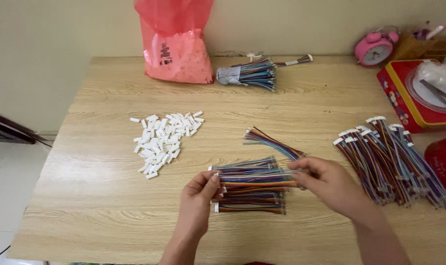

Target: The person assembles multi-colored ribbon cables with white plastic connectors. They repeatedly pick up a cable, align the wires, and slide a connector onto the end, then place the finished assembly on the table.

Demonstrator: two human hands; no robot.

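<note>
1. The person's left hand (199, 196) pinches the near-left end of a rainbow-coloured wire harness (255, 175) between thumb and fingertips, right at its small white end piece.
2. The right hand (326, 184) grips the other end of that same harness, fingers closed around the wires, so the harness stretches flat between both hands just above the table (110, 196).
3. Under and just behind the held harness lies a loose stack of similar wire harnesses (252, 198), lined up side by side on the wood, some touching the held one.
4. One more bundle of coloured wires (269, 141) fans out at an angle behind the right hand, its free ends pointing to the upper left.
5. To the left, well apart from the hands, sits a scattered heap of small white plastic connectors (164, 140).
6. On the right, a big pile of finished harnesses (392, 162) with white ends lies spread on the table, near the right forearm.
7. At the back edge stands a pink plastic bag (176, 44) full of white pieces, with a tied wire bundle (250, 73) just beside it.
8. A pink alarm clock (376, 48) and a red tin (409, 98) sit at the far right corner.
</note>
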